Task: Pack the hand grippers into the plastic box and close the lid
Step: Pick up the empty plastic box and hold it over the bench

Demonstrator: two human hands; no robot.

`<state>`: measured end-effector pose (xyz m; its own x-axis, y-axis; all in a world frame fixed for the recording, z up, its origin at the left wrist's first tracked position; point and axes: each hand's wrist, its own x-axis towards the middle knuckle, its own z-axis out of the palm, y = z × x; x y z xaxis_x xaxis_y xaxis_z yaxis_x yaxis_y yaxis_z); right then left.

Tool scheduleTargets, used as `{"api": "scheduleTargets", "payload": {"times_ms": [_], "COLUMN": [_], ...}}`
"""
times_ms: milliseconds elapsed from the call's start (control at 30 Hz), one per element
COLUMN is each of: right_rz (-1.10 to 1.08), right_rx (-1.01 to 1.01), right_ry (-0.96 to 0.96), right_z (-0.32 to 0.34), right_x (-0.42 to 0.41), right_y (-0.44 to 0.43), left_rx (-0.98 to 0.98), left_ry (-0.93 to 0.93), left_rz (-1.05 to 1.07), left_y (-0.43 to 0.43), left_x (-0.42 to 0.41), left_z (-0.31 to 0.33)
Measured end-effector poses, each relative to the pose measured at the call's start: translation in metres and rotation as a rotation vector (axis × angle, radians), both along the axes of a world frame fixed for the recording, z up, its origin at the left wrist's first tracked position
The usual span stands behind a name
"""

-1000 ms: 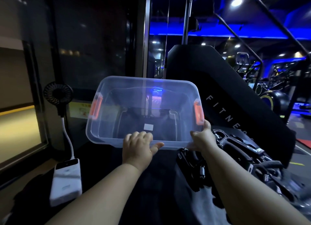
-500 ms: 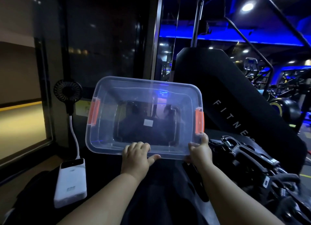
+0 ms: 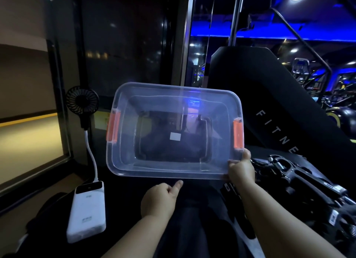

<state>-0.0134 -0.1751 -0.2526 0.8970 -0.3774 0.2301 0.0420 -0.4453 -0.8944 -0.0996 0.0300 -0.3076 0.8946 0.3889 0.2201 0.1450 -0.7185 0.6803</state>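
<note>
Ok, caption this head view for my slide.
Right hand holds the clear plastic box by its corner; left hand released, hand grippers beside.

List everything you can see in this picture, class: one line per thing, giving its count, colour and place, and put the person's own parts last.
Clear plastic storage box: one, see-through with two orange side latches, held up in the middle, tilted toward the camera, nothing inside.
Black hand grippers with metal springs: a pile, count unclear, black, lower right.
White rectangular power bank: one, white, lower left.
Small black round fan: one, black head on a white neck rising from the power bank, left.
Black padded gym equipment lettered FITNE: one, black, right behind the box.
Right hand: one, gripping the box's near right corner.
Left hand: one, below the box, not touching, one finger extended.
</note>
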Motion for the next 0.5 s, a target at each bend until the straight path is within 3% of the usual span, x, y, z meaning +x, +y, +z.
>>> {"api": "scheduleTargets", "payload": {"times_ms": [200, 500], "right_rz": [0.001, 0.006], "right_rx": [0.018, -0.112], "right_ry": [-0.004, 0.119], "right_z": [-0.008, -0.008], "right_x": [-0.004, -0.021], "right_y": [-0.001, 0.000], "left_rx": [-0.794, -1.350], "left_ry": [-0.068, -0.291], "left_rz": [0.047, 0.121], "left_y": [-0.009, -0.025], "left_x": [0.005, 0.013], "left_z": [0.006, 0.002]}}
